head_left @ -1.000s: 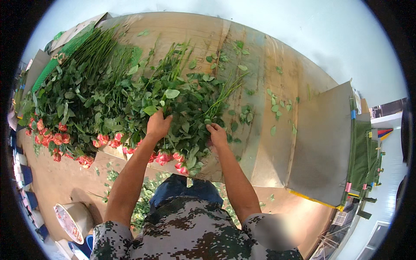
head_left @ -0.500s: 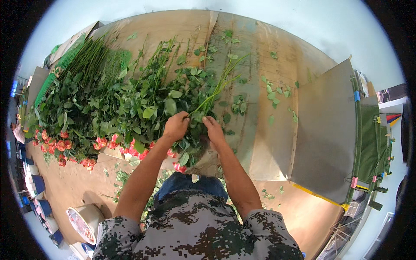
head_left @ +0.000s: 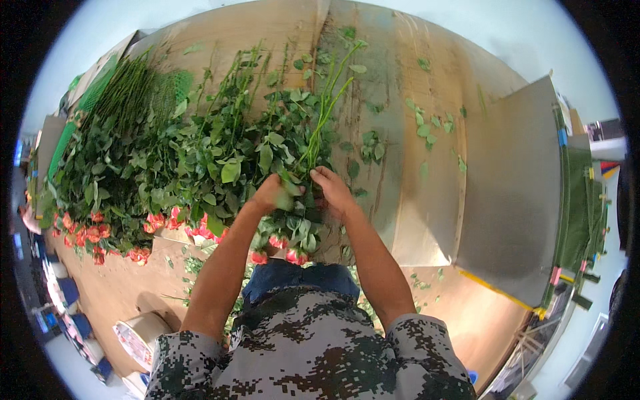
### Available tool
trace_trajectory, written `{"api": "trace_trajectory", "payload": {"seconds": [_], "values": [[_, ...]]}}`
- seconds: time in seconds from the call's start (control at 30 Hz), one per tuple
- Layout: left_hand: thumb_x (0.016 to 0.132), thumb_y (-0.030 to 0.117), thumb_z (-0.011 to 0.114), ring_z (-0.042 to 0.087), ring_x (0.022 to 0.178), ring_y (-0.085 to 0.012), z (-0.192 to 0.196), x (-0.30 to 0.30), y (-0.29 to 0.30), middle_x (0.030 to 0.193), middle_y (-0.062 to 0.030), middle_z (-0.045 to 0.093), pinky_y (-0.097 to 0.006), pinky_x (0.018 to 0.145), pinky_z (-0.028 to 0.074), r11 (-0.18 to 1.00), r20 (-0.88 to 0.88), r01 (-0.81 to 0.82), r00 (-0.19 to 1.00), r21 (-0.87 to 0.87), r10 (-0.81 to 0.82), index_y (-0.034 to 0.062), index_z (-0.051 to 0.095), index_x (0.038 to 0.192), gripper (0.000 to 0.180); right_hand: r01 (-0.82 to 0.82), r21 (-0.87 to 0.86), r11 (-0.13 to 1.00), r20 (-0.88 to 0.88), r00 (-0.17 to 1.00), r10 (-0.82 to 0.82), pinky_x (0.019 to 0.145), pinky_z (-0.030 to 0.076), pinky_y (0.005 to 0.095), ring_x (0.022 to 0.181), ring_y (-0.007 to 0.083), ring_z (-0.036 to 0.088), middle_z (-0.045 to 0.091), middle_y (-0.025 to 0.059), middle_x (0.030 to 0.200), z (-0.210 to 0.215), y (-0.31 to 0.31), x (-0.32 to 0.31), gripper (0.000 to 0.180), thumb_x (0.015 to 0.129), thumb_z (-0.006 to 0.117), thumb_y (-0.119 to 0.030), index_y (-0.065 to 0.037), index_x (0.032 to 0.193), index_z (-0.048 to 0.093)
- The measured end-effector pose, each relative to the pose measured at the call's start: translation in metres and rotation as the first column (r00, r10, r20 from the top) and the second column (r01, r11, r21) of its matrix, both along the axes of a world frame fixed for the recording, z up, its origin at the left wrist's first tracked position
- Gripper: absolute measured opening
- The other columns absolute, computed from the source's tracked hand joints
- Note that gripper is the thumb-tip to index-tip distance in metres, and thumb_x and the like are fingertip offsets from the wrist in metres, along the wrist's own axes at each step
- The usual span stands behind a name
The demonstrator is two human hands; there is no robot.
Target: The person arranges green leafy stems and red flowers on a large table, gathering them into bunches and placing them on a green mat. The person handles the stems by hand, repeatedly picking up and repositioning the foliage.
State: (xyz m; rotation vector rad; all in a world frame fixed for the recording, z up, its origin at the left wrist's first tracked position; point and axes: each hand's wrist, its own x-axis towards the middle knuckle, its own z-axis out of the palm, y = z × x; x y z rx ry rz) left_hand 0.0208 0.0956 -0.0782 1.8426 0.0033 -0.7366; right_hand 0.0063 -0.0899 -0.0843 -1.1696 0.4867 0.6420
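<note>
Nearest, the person in a camouflage shirt (head_left: 300,347) stands at the near edge of the bench (head_left: 427,227), a pale bucket (head_left: 152,333) on the floor to the left. Just beyond that edge, a small bunch of roses (head_left: 323,123) lies between the hands, its red-pink blooms (head_left: 297,255) toward the person and its bare green stem ends toward the far edge. The right hand (head_left: 335,191) has thumb and fingers closed narrowly around the stems. The left hand (head_left: 268,195) is among the leaves beside them, its fingertips partly hidden; whether it grips anything cannot be told. Leftward, a broad heap of roses (head_left: 133,147) spreads toward the bench's left end, blooms along the near edge. Loose leaves (head_left: 423,127) lie to the right, before a grey panel (head_left: 510,180) at the right end. Green netting (head_left: 97,90) stands near the far left corner.
</note>
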Motion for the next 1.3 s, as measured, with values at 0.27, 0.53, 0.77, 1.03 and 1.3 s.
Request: {"api": "trace_trajectory", "payload": {"seconds": [0.27, 0.53, 0.77, 1.03, 1.3], "values": [[0.084, 0.018, 0.07, 0.057, 0.084, -0.0142, 0.005, 0.011, 0.004, 0.096, -0.0052, 0.062, -0.031, 0.077, 0.047, 1.0, 0.051, -0.006, 0.999, -0.019, 0.007, -0.0021, 0.052, 0.115, 0.041, 0.247, -0.504, 0.828, 0.237, 0.961, -0.143, 0.086, 0.043, 0.0361, 0.097, 0.0238, 0.055, 0.057, 0.013, 0.117, -0.007, -0.034, -0.007, 0.042, 0.093, 0.053, -0.029, 0.002, 0.12, 0.054], [0.086, 0.031, 0.067, 0.055, 0.067, -0.0162, -0.022, 0.02, 0.021, 0.08, -0.005, 0.065, -0.039, 0.063, 0.044, 0.958, 0.091, -0.279, 0.954, -0.074, 0.285, -0.0016, 0.059, 0.099, 0.036, 0.284, -0.832, 0.476, 0.345, 0.937, 0.045, 0.082, 0.045, 0.0439, 0.095, 0.0405, 0.058, 0.062, 0.0248, 0.101, -0.024, -0.104, -0.034, 0.035, 0.091, 0.05, -0.027, 0.003, 0.105, 0.059], [0.088, 0.029, 0.06, 0.062, 0.071, -0.0265, -0.018, 0.033, 0.015, 0.089, -0.012, 0.066, -0.041, 0.068, 0.047, 0.945, 0.1, -0.259, 0.965, 0.201, 0.243, 0.0041, 0.057, 0.118, 0.038, 0.139, -0.965, 0.222, 0.185, 0.962, 0.201, 0.075, 0.047, 0.0507, 0.085, 0.0439, 0.059, 0.063, 0.0228, 0.092, -0.022, -0.093, -0.055, 0.028, 0.09, 0.051, -0.027, -0.004, 0.103, 0.058], [0.083, 0.02, 0.062, 0.062, 0.089, -0.0328, -0.018, 0.022, 0.025, 0.1, -0.0195, 0.065, -0.037, 0.08, 0.047, 0.922, 0.375, -0.287, 0.91, 0.258, 0.178, 0.0035, 0.058, 0.118, 0.039, 0.15, -0.977, 0.15, 0.19, 0.932, 0.31, 0.072, 0.048, 0.0493, 0.084, 0.041, 0.06, 0.063, 0.0202, 0.089, -0.018, -0.1, -0.056, 0.026, 0.089, 0.053, -0.027, -0.006, 0.103, 0.057], [0.088, 0.014, 0.057, 0.056, 0.077, -0.0143, 0.033, 0.014, 0.025, 0.094, -0.008, 0.064, -0.03, 0.074, 0.045, 0.933, 0.273, -0.359, 0.9, 0.024, 0.339, -0.0022, 0.054, 0.121, 0.037, 0.18, -0.981, 0.071, 0.194, 0.894, 0.403, 0.074, 0.048, 0.0494, 0.085, 0.04, 0.06, 0.062, 0.0186, 0.099, -0.024, -0.112, -0.049, 0.027, 0.089, 0.054, -0.027, -0.006, 0.106, 0.056]]}}
